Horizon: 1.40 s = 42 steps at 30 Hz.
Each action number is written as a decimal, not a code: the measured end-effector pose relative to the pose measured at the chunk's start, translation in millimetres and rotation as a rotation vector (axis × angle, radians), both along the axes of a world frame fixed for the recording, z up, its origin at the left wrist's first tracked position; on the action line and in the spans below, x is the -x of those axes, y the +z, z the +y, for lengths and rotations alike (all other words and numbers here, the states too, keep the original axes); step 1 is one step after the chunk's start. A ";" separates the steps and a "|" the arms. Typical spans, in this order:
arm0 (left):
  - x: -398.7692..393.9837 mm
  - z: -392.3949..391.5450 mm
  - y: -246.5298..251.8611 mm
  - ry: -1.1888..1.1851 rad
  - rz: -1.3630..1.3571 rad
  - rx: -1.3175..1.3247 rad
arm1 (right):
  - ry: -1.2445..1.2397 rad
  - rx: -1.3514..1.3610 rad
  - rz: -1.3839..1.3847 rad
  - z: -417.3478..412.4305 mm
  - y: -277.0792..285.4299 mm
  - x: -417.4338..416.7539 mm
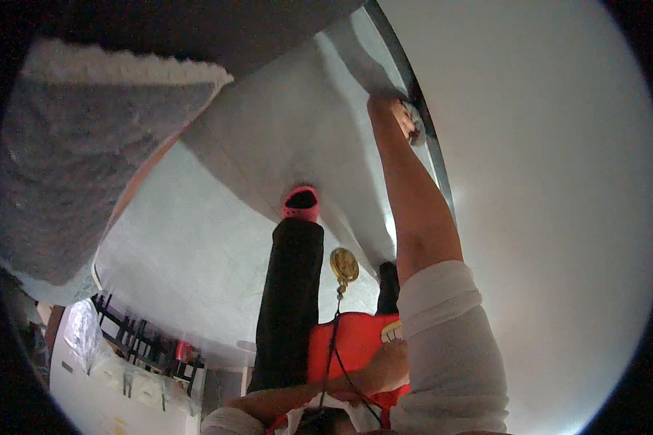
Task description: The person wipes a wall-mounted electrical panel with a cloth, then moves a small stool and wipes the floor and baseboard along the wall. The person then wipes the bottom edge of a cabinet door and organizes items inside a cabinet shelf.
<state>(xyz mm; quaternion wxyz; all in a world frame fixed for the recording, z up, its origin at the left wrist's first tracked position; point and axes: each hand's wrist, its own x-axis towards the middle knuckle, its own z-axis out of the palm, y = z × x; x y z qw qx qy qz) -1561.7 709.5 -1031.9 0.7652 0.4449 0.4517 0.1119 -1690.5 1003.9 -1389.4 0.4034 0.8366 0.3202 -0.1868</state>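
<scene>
My right arm reaches out along the wall, and my right hand (404, 120) is on a crumpled greyish cloth (417, 124) at the dark baseboard (420, 100). The fingers are curled against the cloth. Across my red clothing lies my left forearm, with my left hand (390, 359) beside my right sleeve. Those fingers are closed on a small yellow and whitish object (392, 330), whose kind I cannot tell; part of it is hidden. A round gold-coloured pendant (344, 264) hangs from a dark cord in front of me.
A grey, fabric-covered piece with a pale ruffled edge (125, 68) stands at left. Below it are a black rack (141, 340) and clear plastic wrapping (81, 331). My foot in a pink clog (301, 204) stands on the pale floor (196, 234). The plain wall (538, 190) rises at right.
</scene>
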 end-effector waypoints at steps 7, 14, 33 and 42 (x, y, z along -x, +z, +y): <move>39.1 3.5 -8.9 0.044 0.016 0.054 | 0.011 -0.214 0.442 31.3 9.7 119.8; 50.4 3.0 -19.1 0.061 0.019 0.069 | 0.853 -0.658 0.660 -1.1 -13.2 130.2; 27.5 19.9 -7.4 0.128 0.030 0.060 | 1.322 -0.411 0.876 -39.7 -1.8 -22.2; -32.8 15.6 -18.8 0.210 0.064 0.024 | 0.857 0.198 1.091 -146.0 64.8 -99.8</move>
